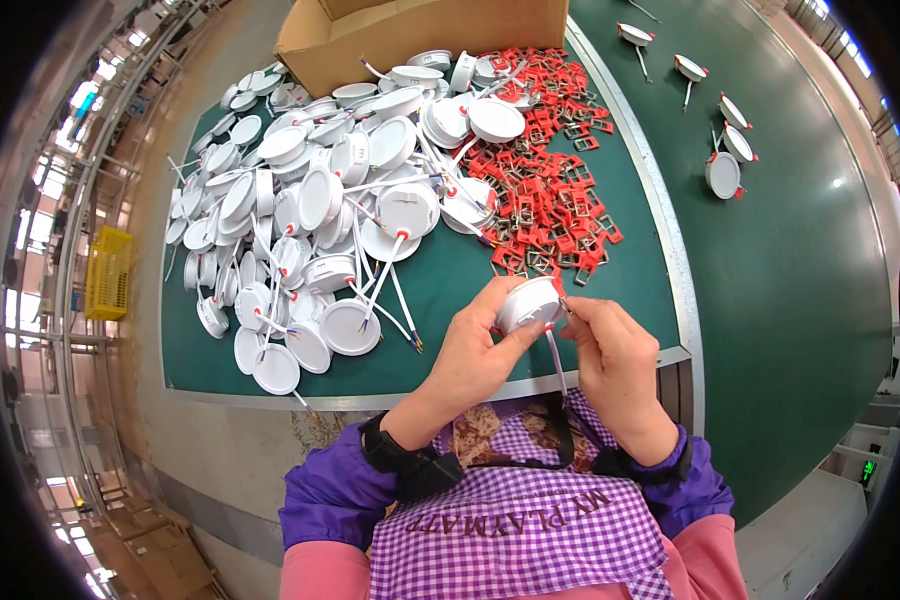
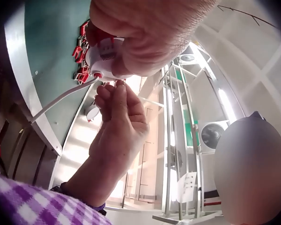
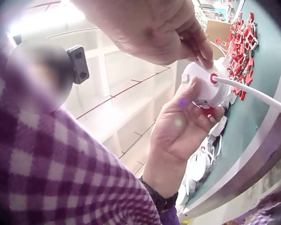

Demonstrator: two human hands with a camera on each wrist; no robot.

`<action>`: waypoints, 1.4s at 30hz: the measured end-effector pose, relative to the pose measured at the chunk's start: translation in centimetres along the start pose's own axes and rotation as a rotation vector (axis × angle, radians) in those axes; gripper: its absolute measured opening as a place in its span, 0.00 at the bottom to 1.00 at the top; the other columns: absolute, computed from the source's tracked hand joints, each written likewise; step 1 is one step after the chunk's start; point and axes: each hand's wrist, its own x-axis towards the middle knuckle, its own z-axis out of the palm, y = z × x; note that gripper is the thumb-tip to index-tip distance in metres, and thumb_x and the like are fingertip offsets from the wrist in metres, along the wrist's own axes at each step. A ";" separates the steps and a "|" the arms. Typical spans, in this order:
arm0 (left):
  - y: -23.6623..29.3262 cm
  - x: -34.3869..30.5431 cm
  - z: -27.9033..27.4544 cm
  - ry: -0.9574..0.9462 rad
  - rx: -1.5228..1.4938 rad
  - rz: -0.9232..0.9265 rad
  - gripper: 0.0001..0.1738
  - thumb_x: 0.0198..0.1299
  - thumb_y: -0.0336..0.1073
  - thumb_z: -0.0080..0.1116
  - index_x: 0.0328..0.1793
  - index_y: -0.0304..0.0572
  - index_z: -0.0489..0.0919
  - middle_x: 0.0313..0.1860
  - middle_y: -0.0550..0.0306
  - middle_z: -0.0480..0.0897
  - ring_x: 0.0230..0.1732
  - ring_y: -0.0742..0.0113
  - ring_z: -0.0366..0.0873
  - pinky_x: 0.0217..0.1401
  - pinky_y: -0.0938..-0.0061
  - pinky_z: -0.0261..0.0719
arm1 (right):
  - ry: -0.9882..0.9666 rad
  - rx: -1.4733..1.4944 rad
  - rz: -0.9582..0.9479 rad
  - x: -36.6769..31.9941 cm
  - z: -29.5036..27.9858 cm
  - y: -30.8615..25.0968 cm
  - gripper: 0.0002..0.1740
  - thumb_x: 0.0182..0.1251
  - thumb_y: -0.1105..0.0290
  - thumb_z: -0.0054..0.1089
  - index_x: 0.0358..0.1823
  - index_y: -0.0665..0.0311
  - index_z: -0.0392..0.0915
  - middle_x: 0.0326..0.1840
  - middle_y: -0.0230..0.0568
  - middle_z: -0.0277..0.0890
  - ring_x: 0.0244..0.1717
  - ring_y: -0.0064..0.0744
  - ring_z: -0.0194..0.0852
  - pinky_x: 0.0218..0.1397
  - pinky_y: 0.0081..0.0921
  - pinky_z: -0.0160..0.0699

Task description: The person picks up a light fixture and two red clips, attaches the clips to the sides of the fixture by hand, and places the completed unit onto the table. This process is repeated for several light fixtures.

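Above the table's near edge, my left hand (image 1: 467, 352) grips a white round downlight (image 1: 532, 305) by its rim, the thumb lying across its back. A white cable (image 3: 253, 91) leaves the lamp's body through a red grommet and hangs toward the table edge. One red clip (image 3: 207, 111) sits on the lamp's side by the left fingers. At the opposite side, the right hand (image 1: 618, 362) pinches a small red-and-metal spring clip (image 1: 558, 287) against the lamp between thumb and fingers. The fingertips partly hide this clip.
A large heap of white downlights (image 1: 320, 195) with cables covers the table's left and middle. Beside it lies a pile of red spring clips (image 1: 560, 210). A cardboard box (image 1: 420, 45) stands behind. Several clipped downlights (image 1: 723, 176) lie on the green surface at right, past a metal edge strip (image 1: 660, 190).
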 end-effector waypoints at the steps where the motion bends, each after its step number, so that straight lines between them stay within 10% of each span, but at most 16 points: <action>1: 0.1 -0.1 0.0 0.004 0.027 0.018 0.16 0.59 0.29 0.58 0.54 0.39 0.73 0.39 0.58 0.79 0.41 0.74 0.75 0.44 0.77 0.73 | -0.011 -0.006 0.007 0.0 0.0 0.0 0.17 0.51 0.88 0.54 0.44 0.70 0.75 0.34 0.47 0.77 0.32 0.41 0.80 0.33 0.30 0.78; 10: 0.4 -0.2 -0.8 -0.065 0.020 0.052 0.17 0.60 0.31 0.57 0.55 0.38 0.73 0.40 0.59 0.77 0.42 0.73 0.74 0.45 0.76 0.73 | 0.012 0.023 -0.027 0.1 0.2 1.1 0.13 0.53 0.86 0.57 0.41 0.69 0.74 0.32 0.45 0.75 0.30 0.39 0.79 0.33 0.27 0.77; 14: 0.2 -0.3 -1.1 -0.169 -0.097 0.021 0.19 0.61 0.33 0.59 0.57 0.37 0.72 0.45 0.62 0.76 0.47 0.77 0.72 0.50 0.80 0.69 | -0.005 0.439 0.367 0.8 -1.1 -0.6 0.22 0.56 0.85 0.57 0.54 0.68 0.71 0.44 0.44 0.77 0.31 0.25 0.79 0.36 0.22 0.78; 22: 1.7 0.1 -0.1 -0.236 -0.170 -0.027 0.19 0.60 0.32 0.59 0.57 0.37 0.73 0.45 0.61 0.76 0.44 0.76 0.72 0.48 0.78 0.70 | -0.164 0.463 0.406 1.4 -3.5 -0.5 0.22 0.57 0.87 0.53 0.56 0.74 0.69 0.43 0.43 0.77 0.31 0.23 0.77 0.36 0.18 0.77; 32: 2.0 2.7 0.2 -0.183 0.133 0.190 0.27 0.60 0.34 0.59 0.66 0.45 0.67 0.57 0.59 0.73 0.53 0.69 0.73 0.57 0.71 0.69 | 0.201 -0.066 0.506 3.6 -14.1 12.4 0.18 0.66 0.75 0.52 0.57 0.71 0.73 0.48 0.42 0.77 0.37 0.21 0.74 0.37 0.20 0.75; 34: 1.8 2.8 -1.0 -0.344 -0.015 -0.056 0.20 0.61 0.35 0.58 0.59 0.43 0.72 0.48 0.61 0.79 0.48 0.74 0.75 0.53 0.76 0.71 | 0.332 -0.437 0.259 3.4 -16.1 11.5 0.17 0.67 0.73 0.52 0.56 0.70 0.73 0.52 0.43 0.76 0.41 0.24 0.75 0.44 0.22 0.74; 37: 0.8 1.9 -1.5 -0.230 -0.060 -0.042 0.14 0.63 0.35 0.57 0.53 0.40 0.76 0.40 0.63 0.80 0.42 0.79 0.75 0.47 0.81 0.73 | 0.597 -0.196 0.088 1.8 -16.5 2.1 0.17 0.72 0.69 0.47 0.57 0.71 0.72 0.57 0.42 0.73 0.50 0.27 0.73 0.54 0.21 0.70; 40: -0.3 1.3 -1.8 -0.181 -0.081 -0.081 0.13 0.65 0.35 0.55 0.53 0.39 0.76 0.40 0.64 0.80 0.40 0.81 0.74 0.44 0.83 0.73 | 0.739 0.685 -0.934 0.2 -14.6 -7.1 0.13 0.62 0.66 0.51 0.45 0.63 0.76 0.44 0.34 0.73 0.42 0.30 0.67 0.47 0.29 0.64; 42: -0.5 1.0 -2.0 -0.151 -0.037 -0.110 0.12 0.65 0.35 0.56 0.52 0.39 0.76 0.40 0.63 0.80 0.39 0.81 0.74 0.44 0.82 0.73 | 0.610 0.923 -1.112 1.0 -13.0 -10.8 0.13 0.62 0.67 0.51 0.45 0.64 0.76 0.44 0.34 0.73 0.42 0.30 0.67 0.47 0.28 0.64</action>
